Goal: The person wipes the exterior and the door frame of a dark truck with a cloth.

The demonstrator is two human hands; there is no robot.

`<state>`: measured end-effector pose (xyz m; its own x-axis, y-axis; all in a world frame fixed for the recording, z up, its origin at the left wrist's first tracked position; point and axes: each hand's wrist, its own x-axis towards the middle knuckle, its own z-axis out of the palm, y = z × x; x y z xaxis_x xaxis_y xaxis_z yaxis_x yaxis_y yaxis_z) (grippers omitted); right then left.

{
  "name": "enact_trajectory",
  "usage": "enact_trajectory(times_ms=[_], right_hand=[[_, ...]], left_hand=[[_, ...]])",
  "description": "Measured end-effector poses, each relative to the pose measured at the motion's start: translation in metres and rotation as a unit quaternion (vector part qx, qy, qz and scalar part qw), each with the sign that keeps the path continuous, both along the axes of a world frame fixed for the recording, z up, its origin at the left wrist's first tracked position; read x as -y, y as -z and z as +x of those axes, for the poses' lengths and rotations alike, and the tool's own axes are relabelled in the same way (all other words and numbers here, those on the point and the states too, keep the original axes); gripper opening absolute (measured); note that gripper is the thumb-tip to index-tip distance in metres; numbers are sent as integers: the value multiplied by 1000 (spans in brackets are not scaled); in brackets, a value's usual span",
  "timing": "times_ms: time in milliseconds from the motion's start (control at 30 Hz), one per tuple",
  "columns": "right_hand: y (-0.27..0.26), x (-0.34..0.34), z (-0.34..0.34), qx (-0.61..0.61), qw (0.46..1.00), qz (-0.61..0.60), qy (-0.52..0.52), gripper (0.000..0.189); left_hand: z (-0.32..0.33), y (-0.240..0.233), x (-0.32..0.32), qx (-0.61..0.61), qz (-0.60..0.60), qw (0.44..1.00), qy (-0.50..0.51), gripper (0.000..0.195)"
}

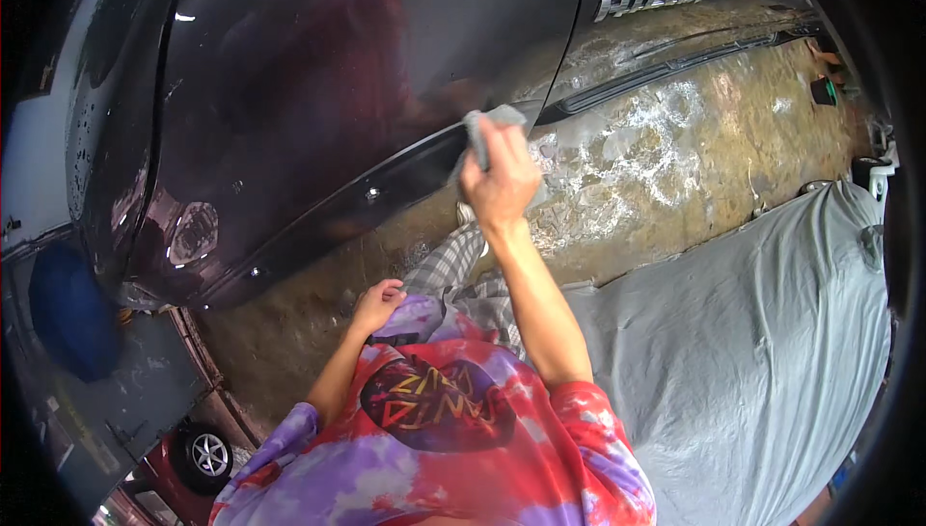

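Note:
My right hand (503, 175) grips a grey cloth (499, 117) and presses it to the lower edge of a dark, glossy car door (304, 77), close to the door's seam. Along the bottom of the door runs a black lower strip (405, 175) with small bright reflections. My left hand (377, 307) hangs low by my waist, its fingers loosely bent beside the hem of my tie-dye shirt (434, 468). Nothing shows in that hand. Raised silver lettering (651, 2) sits on the panel beyond the seam.
A worn, stained concrete floor (622, 157) lies beside the car. Behind me on the right, a grey cover (709, 352) drapes over a large object. At lower left stand a red vehicle's wheel (208, 454) and a blue rounded object (76, 309). A dark pot-like container (823, 91) is far right.

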<state>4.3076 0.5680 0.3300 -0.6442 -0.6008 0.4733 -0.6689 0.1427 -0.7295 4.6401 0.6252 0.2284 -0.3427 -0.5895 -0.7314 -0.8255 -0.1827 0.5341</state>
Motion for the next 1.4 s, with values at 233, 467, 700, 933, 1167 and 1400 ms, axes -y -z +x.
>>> enact_trajectory(times_ms=[233, 467, 700, 933, 1167, 1400], right_hand=[[10, -2, -30, -89, 994, 33, -47, 36], [-14, -1, -1, -168, 981, 44, -82, 29], [-18, 0, -5, -180, 976, 125, -15, 27], [-17, -2, -3, -202, 971, 122, -40, 25], [-35, -3, 40, -126, 990, 51, -47, 23], [8, -13, -12, -132, 989, 32, -51, 25]], left_hand=[[-18, -7, 4, -5, -4, 998, 56, 34], [-16, 2, -1, 9, 7, 998, 58, 33], [-17, -7, 2, 2, -13, 998, 53, 31], [-29, -13, 5, 46, -28, 988, 147, 28], [-26, -5, 9, 38, -66, 983, 168, 29], [-15, -8, -9, 23, -52, 993, 105, 30]])
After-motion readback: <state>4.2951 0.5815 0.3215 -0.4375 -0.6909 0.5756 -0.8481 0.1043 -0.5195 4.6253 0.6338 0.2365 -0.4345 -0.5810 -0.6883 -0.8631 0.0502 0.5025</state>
